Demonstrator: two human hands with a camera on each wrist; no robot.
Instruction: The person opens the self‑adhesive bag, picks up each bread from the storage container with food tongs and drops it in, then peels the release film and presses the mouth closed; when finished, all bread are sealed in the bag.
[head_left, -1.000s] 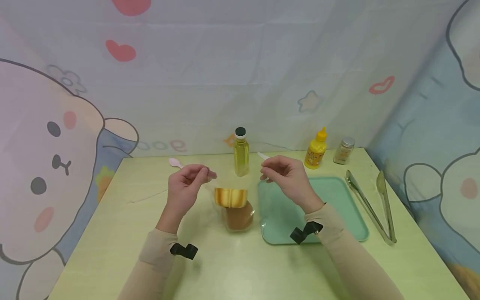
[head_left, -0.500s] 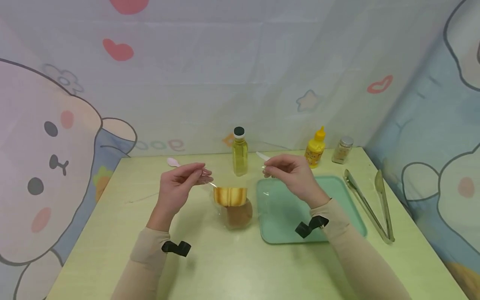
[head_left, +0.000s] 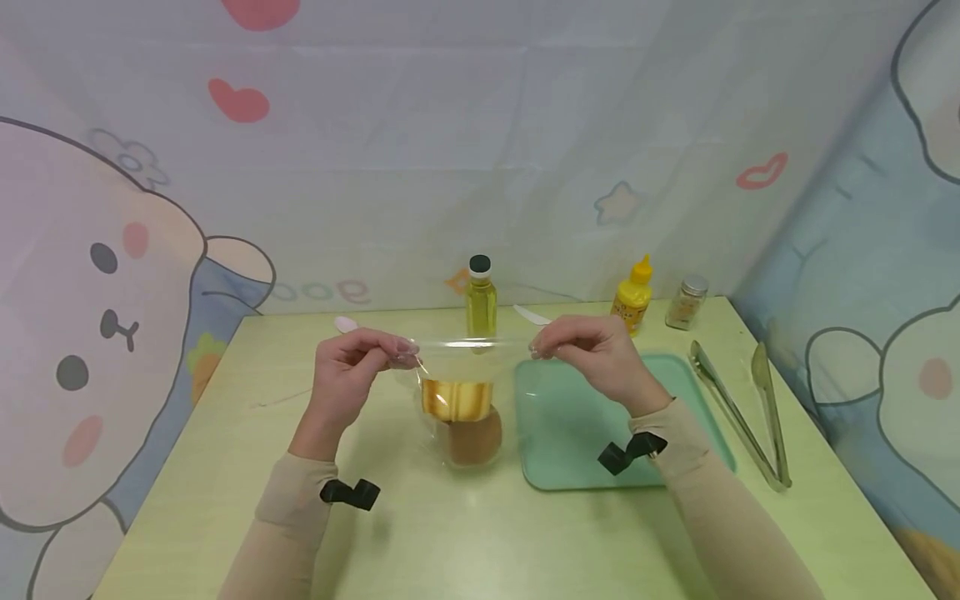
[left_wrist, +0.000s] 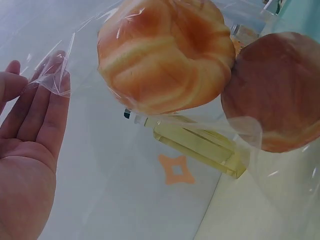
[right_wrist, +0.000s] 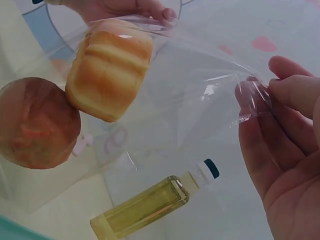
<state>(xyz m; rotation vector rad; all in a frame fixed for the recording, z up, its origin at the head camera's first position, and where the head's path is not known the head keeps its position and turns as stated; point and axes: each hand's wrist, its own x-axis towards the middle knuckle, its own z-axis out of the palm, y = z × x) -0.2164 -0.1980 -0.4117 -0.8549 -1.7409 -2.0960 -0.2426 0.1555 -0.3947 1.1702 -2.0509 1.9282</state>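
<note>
A clear plastic bag (head_left: pixel 480 343) is stretched between my hands above the table. My left hand (head_left: pixel 348 371) pinches one upper corner between thumb and fingers. The other corner is pinched by my right hand (head_left: pixel 596 354). Inside the bag are two breads: a golden, ridged loaf (right_wrist: pixel 110 70) and, lower down, a round brown bun (right_wrist: pixel 40 122). In the left wrist view, the ridged loaf (left_wrist: pixel 167 55) and the bun (left_wrist: pixel 275 92) touch or nearly touch within the film. Whether the bag's bottom touches the table is unclear.
Behind the bag stands an oil bottle (head_left: pixel 482 304). A green tray (head_left: pixel 630 433) lies right, with metal tongs (head_left: pixel 750 417) beyond. Toward the back are a yellow squeeze bottle (head_left: pixel 632 296), a glass jar (head_left: pixel 686 302), a white plastic knife (head_left: pixel 531 315) and a pink spoon (head_left: pixel 345 324).
My hands have moved apart, the left going left and the right going slightly right. The bag's top edge is now drawn out straight between them.
</note>
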